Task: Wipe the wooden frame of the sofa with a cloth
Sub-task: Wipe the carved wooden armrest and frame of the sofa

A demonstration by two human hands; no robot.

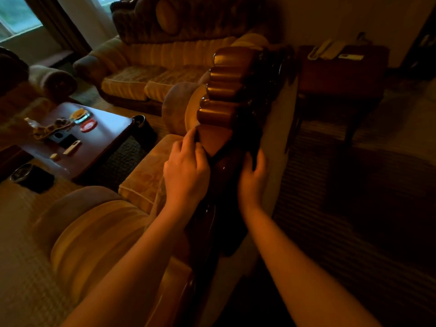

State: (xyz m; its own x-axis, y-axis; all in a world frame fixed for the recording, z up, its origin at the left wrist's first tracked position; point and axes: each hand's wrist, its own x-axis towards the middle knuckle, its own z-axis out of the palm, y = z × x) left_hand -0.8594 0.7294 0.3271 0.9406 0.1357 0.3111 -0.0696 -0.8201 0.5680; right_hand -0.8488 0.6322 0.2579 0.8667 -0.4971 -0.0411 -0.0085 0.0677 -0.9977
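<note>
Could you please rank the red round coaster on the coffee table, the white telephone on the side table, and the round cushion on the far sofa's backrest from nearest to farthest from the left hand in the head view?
From the left hand:
1. Red round coaster, to its left on the coffee table.
2. Round cushion, ahead on the far sofa's backrest.
3. White telephone, far right on the side table.

A dim home living room: plush striped sofas (151, 67), a cluttered coffee table (99, 140), and a curtained window (16, 17).

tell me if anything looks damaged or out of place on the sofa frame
Nothing stands out. The wooden frame looks whole and glossy, and both hands hold a dark cloth draped over it. The dim light hides fine marks.
</note>
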